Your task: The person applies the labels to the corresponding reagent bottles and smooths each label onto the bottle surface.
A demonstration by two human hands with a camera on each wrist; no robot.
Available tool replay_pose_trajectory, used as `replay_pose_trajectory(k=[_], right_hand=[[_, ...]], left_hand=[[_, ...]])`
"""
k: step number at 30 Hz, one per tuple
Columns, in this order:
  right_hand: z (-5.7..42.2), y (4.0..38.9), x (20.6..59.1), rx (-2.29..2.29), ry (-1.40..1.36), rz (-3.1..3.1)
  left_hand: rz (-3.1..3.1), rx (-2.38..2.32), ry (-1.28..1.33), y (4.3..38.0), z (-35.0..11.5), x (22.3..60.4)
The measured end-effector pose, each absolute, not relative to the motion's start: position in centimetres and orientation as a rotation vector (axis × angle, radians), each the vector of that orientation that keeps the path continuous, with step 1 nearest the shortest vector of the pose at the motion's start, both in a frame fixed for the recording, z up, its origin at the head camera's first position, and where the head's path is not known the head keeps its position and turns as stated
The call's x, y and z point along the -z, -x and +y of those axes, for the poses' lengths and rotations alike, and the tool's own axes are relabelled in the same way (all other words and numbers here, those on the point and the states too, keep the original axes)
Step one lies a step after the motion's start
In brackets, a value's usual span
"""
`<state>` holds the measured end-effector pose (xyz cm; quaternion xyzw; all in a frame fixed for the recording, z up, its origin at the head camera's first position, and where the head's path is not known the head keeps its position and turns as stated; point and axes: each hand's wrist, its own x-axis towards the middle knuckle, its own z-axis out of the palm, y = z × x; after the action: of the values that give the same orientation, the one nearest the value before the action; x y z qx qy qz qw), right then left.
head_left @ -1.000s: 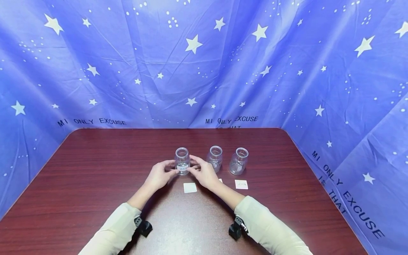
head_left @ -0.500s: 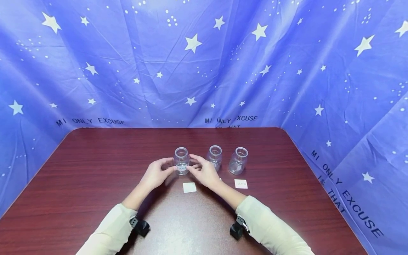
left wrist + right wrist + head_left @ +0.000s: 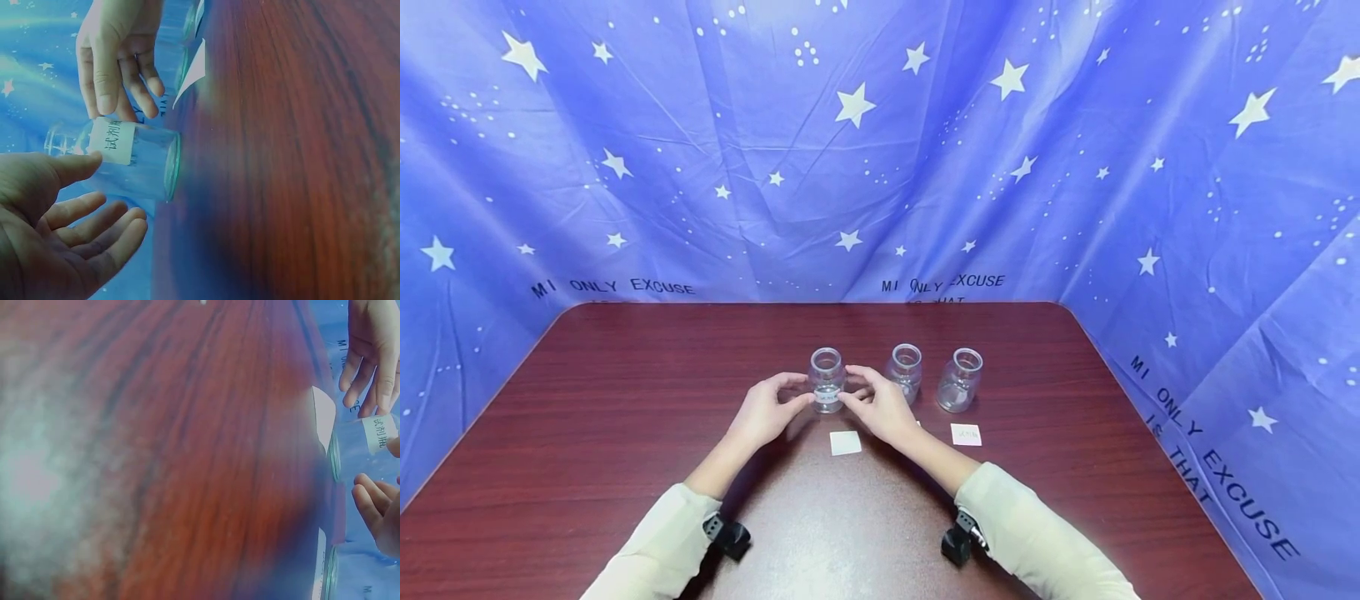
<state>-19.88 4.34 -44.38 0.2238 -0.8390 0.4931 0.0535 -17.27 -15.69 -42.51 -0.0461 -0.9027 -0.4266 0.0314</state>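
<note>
Blue curtain (image 3: 880, 167), white stars and black lettering, hangs beyond the table's far edge and along both sides. Table (image 3: 617, 392): dark red-brown, wood-grained. Person's pale sleeves (image 3: 1045, 542) reach in from the near side.

Left hand (image 3: 766, 412) and right hand (image 3: 882, 408) flank the left jar (image 3: 827, 379), fingers loosely extended, unclenched; both thumbs meet its near side. Left jar clear, upright on the table. Middle jar (image 3: 907, 367), partly behind the right hand, and right jar (image 3: 959, 388) stand upright to its right.

Plain card (image 3: 846, 443) lies just nearer than the left jar; written card (image 3: 966, 434), nearer than the right jar. White label (image 3: 114, 142), dark characters, faces near on the left jar; left thumb touches its edge.
</note>
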Motion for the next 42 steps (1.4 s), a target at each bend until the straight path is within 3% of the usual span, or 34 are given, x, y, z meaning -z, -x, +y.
replay_pose_trajectory(k=[17,42], right_hand=[[6.1,18.4,42.9,-1.397,-0.716,-2.591],[12.0,17.5,43.7,-1.209,-0.758,-2.719]], left_hand=[[-2.881,1.292,0.325,15.2,-14.1,41.3],[-2.83,1.323,0.457,15.6,-9.7,42.2]])
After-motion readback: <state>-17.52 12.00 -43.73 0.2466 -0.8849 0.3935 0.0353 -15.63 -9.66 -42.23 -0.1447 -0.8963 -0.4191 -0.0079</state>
